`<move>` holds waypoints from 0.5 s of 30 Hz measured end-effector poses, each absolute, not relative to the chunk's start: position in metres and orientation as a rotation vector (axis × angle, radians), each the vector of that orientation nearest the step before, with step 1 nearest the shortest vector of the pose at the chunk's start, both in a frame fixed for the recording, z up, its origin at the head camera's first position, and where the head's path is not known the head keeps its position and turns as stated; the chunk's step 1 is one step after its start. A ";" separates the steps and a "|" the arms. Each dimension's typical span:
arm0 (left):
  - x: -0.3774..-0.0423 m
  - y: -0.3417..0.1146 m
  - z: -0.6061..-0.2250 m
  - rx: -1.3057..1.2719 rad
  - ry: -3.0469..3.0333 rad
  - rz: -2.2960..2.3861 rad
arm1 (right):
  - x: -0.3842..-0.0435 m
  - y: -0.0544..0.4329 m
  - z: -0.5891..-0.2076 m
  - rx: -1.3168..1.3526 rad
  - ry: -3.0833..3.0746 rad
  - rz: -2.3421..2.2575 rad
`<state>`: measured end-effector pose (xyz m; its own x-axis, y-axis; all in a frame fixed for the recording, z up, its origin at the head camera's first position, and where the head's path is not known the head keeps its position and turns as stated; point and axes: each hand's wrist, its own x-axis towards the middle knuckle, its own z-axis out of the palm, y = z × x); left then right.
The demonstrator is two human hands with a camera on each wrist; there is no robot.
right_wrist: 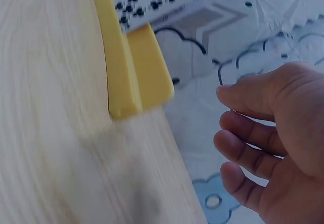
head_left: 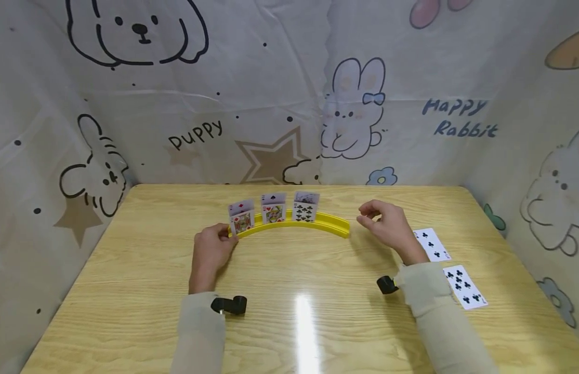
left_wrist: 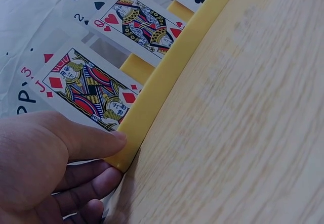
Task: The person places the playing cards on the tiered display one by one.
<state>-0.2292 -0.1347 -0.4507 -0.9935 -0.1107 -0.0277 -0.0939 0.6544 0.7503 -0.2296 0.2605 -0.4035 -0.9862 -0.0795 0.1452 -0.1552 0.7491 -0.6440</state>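
Observation:
A curved yellow card holder [head_left: 333,224] stands on the table with playing cards upright in it. My left hand [head_left: 212,250] pinches its left end, thumb on the front edge beside the jack of diamonds [left_wrist: 83,90]. Further along stand the queen of hearts [left_wrist: 144,29] and a clubs card [head_left: 304,212], each with another card behind it. Behind the jack is a three of diamonds [head_left: 241,206]; behind the queen, a two of spades [head_left: 273,198]. My right hand [head_left: 387,224] hovers beyond the holder's right end, fingers loosely curled and holding nothing.
Two loose clubs cards lie face up on the right: an upper card [head_left: 432,244], partly behind my right wrist, and a lower card [head_left: 465,287] beside the right sleeve. A printed cloth [head_left: 271,93] hangs behind the wooden table [head_left: 144,311].

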 end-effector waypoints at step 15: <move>-0.230 -0.134 -0.451 0.175 -2.853 -1.267 | -0.210 0.316 -0.404 0.162 -2.933 0.958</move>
<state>-0.2295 -0.1341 -0.4509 -0.9936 -0.1085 -0.0318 -0.0963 0.6651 0.7405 -0.2095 0.3157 -0.4043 -0.9931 -0.0838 0.0815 -0.1157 0.8023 -0.5856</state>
